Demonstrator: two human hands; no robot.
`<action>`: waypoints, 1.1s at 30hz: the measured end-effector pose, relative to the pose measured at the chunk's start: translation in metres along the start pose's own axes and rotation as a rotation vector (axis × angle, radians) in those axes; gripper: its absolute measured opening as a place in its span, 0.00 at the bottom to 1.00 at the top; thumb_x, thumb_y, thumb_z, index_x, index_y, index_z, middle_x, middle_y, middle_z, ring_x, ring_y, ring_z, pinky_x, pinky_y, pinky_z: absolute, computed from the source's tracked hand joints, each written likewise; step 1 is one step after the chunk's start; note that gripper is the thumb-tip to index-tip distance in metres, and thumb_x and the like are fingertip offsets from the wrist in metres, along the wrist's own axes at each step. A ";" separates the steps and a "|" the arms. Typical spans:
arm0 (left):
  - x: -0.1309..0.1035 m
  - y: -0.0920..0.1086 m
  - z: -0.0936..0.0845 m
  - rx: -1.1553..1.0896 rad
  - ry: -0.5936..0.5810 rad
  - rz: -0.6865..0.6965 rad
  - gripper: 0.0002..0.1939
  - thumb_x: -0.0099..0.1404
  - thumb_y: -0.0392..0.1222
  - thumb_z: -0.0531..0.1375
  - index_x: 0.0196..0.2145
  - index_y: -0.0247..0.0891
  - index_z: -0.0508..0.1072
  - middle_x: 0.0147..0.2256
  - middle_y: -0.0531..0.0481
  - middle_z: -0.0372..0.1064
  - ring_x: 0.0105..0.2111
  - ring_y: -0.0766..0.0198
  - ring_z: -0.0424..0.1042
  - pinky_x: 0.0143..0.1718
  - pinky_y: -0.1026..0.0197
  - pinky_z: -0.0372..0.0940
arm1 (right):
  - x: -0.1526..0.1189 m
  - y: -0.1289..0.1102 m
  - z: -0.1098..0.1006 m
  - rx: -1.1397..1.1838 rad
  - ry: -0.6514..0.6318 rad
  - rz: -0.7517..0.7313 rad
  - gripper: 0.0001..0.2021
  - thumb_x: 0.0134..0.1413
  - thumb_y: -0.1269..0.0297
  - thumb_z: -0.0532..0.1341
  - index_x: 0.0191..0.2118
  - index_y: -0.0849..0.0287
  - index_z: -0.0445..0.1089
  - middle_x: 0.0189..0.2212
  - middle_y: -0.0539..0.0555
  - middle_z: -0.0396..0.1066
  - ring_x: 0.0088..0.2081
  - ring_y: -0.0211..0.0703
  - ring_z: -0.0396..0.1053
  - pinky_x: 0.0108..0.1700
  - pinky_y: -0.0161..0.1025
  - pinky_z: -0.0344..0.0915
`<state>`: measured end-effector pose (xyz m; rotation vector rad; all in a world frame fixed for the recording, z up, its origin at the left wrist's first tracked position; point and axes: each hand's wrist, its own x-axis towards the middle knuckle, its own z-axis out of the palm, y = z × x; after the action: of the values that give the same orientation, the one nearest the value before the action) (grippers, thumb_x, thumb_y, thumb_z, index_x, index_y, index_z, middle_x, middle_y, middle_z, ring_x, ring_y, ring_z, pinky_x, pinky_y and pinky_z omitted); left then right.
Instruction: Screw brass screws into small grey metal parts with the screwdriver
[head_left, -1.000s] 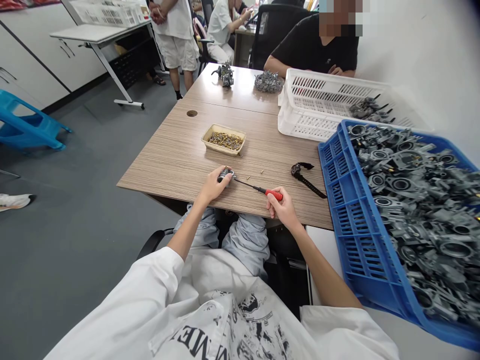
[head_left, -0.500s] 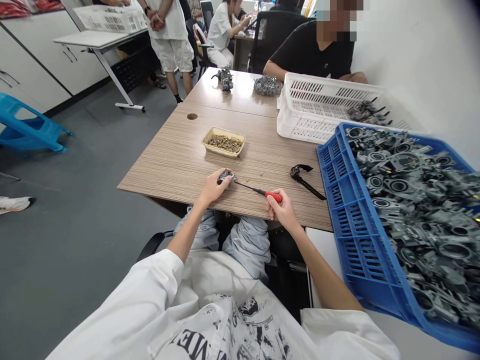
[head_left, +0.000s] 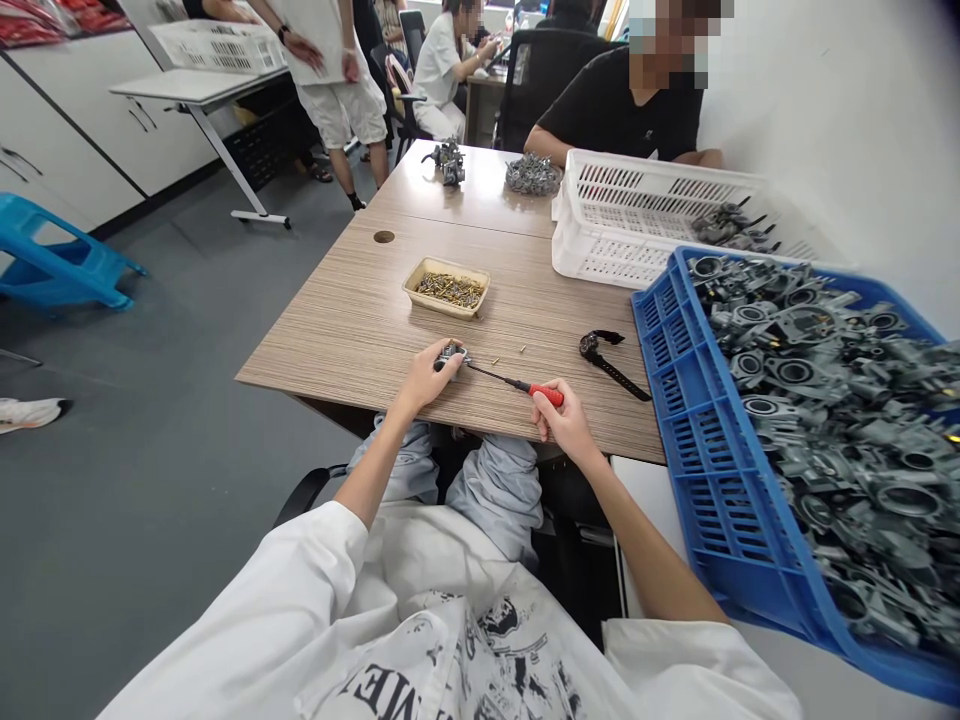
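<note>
Near the front edge of the wood-grain table (head_left: 337,345), my left hand (head_left: 427,378) is closed round a small grey metal part (head_left: 452,356). My right hand (head_left: 564,415) grips the red handle of a screwdriver (head_left: 546,394). Its thin dark shaft points left, and its tip meets the right side of the metal part; the exact contact point is too small to tell. Two small brass-coloured screws lie on the table just beyond the shaft, one of them a loose screw (head_left: 495,361). Behind my left hand sits a cream tray (head_left: 448,308) full of screws.
A black wristwatch (head_left: 590,346) lies right of the screws. At the right stand a blue crate (head_left: 709,470) heaped with grey metal parts and a white crate (head_left: 600,262). Across the table sits a person in black (head_left: 589,105), near a pile of small parts (head_left: 532,174).
Both my hands, the metal part and the screwdriver look almost unmoved. In the background, the standing person's hands have come apart.
</note>
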<state>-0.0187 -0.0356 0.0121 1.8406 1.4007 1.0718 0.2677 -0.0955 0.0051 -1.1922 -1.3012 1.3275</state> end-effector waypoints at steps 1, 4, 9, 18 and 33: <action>0.000 0.000 0.000 0.003 -0.002 -0.001 0.19 0.73 0.52 0.55 0.52 0.39 0.77 0.47 0.45 0.81 0.47 0.55 0.78 0.54 0.56 0.70 | 0.000 0.000 0.000 0.000 0.001 0.000 0.21 0.61 0.43 0.67 0.41 0.51 0.58 0.21 0.42 0.71 0.14 0.34 0.60 0.13 0.30 0.61; 0.000 -0.001 0.000 0.001 -0.004 -0.003 0.20 0.74 0.52 0.55 0.52 0.39 0.77 0.47 0.45 0.81 0.48 0.55 0.78 0.54 0.56 0.70 | 0.000 0.000 0.000 -0.003 0.002 -0.002 0.21 0.61 0.43 0.67 0.41 0.51 0.58 0.21 0.42 0.71 0.14 0.34 0.60 0.14 0.30 0.61; 0.000 -0.002 0.001 -0.013 -0.001 0.010 0.19 0.73 0.51 0.56 0.52 0.39 0.77 0.47 0.45 0.80 0.47 0.55 0.78 0.53 0.57 0.69 | 0.000 0.000 -0.001 -0.012 0.004 0.001 0.21 0.61 0.43 0.67 0.40 0.51 0.58 0.21 0.43 0.71 0.14 0.34 0.61 0.14 0.30 0.62; 0.001 -0.003 0.001 -0.016 0.005 0.010 0.19 0.73 0.51 0.56 0.52 0.38 0.78 0.45 0.45 0.80 0.46 0.55 0.77 0.52 0.57 0.69 | 0.000 0.002 -0.001 -0.001 -0.002 0.008 0.21 0.61 0.43 0.67 0.41 0.51 0.58 0.21 0.42 0.71 0.14 0.34 0.60 0.14 0.31 0.62; 0.000 -0.004 0.002 -0.031 0.011 0.011 0.20 0.73 0.52 0.56 0.52 0.38 0.78 0.46 0.45 0.80 0.47 0.55 0.77 0.53 0.57 0.68 | 0.000 0.001 -0.001 -0.011 0.001 -0.002 0.21 0.62 0.43 0.66 0.41 0.51 0.58 0.21 0.43 0.71 0.15 0.34 0.60 0.14 0.31 0.62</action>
<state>-0.0188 -0.0343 0.0080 1.8248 1.3747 1.1047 0.2683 -0.0957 0.0038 -1.1989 -1.3108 1.3200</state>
